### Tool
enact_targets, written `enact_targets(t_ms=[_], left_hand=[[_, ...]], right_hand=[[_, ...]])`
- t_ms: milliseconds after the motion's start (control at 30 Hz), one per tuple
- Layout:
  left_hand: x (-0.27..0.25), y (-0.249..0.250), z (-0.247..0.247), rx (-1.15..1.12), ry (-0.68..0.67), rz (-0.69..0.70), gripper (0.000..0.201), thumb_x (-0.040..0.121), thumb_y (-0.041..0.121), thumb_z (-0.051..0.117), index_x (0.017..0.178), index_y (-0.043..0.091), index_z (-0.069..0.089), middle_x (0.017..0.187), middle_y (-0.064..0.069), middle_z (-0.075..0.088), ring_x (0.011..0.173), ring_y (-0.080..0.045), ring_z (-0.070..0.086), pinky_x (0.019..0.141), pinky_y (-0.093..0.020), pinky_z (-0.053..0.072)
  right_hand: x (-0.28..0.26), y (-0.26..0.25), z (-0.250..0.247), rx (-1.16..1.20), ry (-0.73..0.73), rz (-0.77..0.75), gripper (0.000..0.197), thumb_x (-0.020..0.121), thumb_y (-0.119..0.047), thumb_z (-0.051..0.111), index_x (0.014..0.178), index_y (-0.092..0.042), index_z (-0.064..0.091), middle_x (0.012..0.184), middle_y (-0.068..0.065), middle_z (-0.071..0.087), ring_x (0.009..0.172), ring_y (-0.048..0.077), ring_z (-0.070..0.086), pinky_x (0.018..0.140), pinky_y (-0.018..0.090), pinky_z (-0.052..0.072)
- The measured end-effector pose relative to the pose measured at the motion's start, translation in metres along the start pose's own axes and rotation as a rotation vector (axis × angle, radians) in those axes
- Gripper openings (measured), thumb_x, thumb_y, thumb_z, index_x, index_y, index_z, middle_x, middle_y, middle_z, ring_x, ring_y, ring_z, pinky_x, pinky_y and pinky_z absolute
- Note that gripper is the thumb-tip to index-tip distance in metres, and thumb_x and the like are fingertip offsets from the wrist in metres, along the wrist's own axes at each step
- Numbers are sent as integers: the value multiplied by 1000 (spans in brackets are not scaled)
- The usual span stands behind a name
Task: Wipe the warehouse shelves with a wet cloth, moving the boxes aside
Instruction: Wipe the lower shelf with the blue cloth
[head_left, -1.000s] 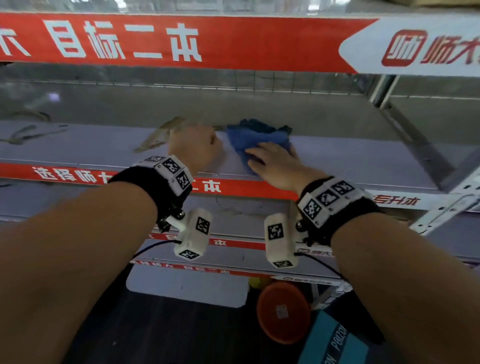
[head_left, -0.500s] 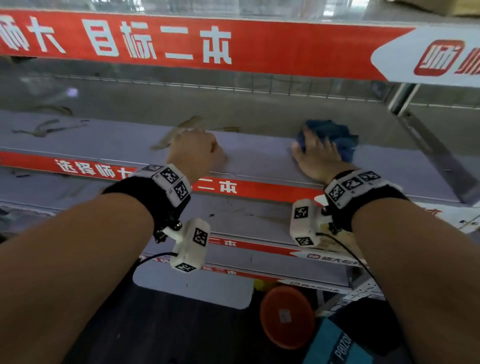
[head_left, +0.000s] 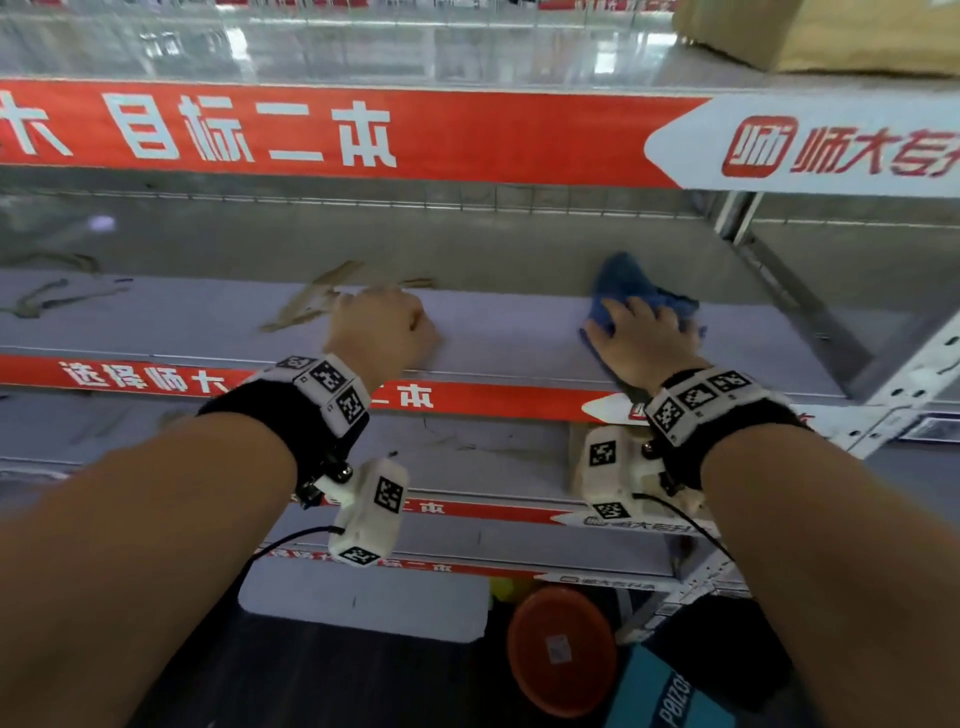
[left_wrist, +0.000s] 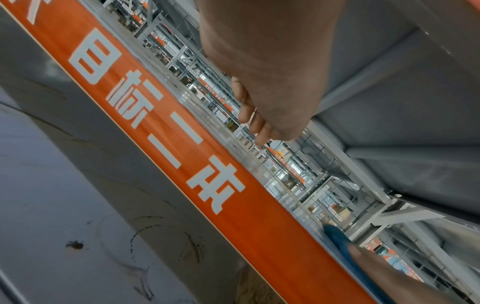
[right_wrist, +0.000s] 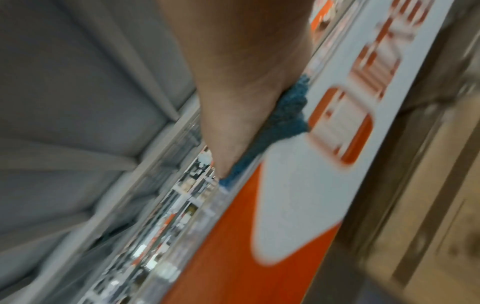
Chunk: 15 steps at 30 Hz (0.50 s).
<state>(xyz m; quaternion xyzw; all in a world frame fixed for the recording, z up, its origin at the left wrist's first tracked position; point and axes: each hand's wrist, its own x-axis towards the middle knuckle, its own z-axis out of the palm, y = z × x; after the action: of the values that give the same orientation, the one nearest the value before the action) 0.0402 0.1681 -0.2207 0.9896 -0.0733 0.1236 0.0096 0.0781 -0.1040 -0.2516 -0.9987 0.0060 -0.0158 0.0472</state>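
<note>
A blue cloth (head_left: 623, 283) lies on the grey shelf (head_left: 498, 332), towards its right end. My right hand (head_left: 644, 332) presses flat on the cloth with its fingers spread; the right wrist view shows the palm (right_wrist: 233, 102) over the cloth (right_wrist: 285, 115) at the shelf's front edge. My left hand (head_left: 384, 327) rests on the shelf as a fist, well to the left of the cloth, holding nothing. Its curled fingers (left_wrist: 249, 115) show in the left wrist view, with the cloth (left_wrist: 335, 236) far off. No box stands on this shelf.
A cardboard box (head_left: 831, 36) sits on the shelf above, at the right. A metal upright (head_left: 909, 374) closes the shelf's right end. Brown streaks (head_left: 311, 301) mark the shelf by my left hand. An orange round object (head_left: 561, 649) lies on the floor below.
My right hand has slid the blue cloth to the right along the shelf, away from the left hand. The left fist has stayed in place.
</note>
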Motion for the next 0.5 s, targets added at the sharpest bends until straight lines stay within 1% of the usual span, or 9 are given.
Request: enact_targets(t_ms=[33,100,133,200,233,300,367,433,500], left_hand=[[0,0,1,10,1,20,36,91,28,41,60,11,44,66,0,44,75,-28,55,72,-33,34],[-2,-4,2,46,-15,56,39,91,34,30,76,11,57,78,-2,46,83,-28,56,73,-33,29],[-2,-5,2,67,-22,70,45,89,36,25,83,10,61,83,-4,49,86,-28,56,73,-32,28],[0,-10,3,98,-29,78,46,92,36,26,87,9,62,89,-7,55,83,-26,54,70,-30,28],[1,-11,3,116,-36,80,45,92,37,27,86,9,62,87,-7,56,79,-24,52,68,-29,28],[4,-13,3,124,-24,83,54,86,40,18,81,10,63,82,-7,58,71,-21,46,65,-28,28],[4,-12,-2,44,1,78,58,80,42,14,76,11,62,79,-7,59,66,-21,46,63,-27,30],[2,-12,-6,1,11,87,61,70,48,6,66,12,56,73,-6,56,63,-22,48,62,-27,31],[1,-13,-7,30,15,76,54,75,46,9,62,14,50,72,-7,57,62,-22,48,62,-27,31]], right_hand=[[0,17,-1,-25,17,72,61,94,-59,26,145,-27,29,154,5,27,140,35,22,114,54,13],[-1,39,-2,-45,27,182,69,91,-65,25,147,-25,26,155,9,23,142,37,16,116,54,7],[1,43,0,-40,22,210,72,90,-67,24,149,-25,22,157,10,19,144,37,11,117,53,6],[9,39,3,-13,-13,231,75,91,-67,21,152,-25,13,160,11,7,146,36,2,118,50,4],[13,34,3,0,-44,234,75,91,-67,19,152,-25,9,160,10,3,146,36,-1,118,50,3],[21,19,-1,22,-127,204,75,92,-68,16,153,-26,5,161,8,-3,146,35,-6,119,50,0],[29,3,-4,51,-186,137,74,92,-68,15,153,-26,4,161,6,-5,147,34,-7,119,49,-3],[34,-17,-6,69,-202,59,73,93,-68,15,153,-27,4,161,4,-4,147,33,-6,119,49,-3],[36,-42,-6,95,-208,-32,69,94,-65,15,152,-28,8,161,3,0,147,32,-2,118,49,-1]])
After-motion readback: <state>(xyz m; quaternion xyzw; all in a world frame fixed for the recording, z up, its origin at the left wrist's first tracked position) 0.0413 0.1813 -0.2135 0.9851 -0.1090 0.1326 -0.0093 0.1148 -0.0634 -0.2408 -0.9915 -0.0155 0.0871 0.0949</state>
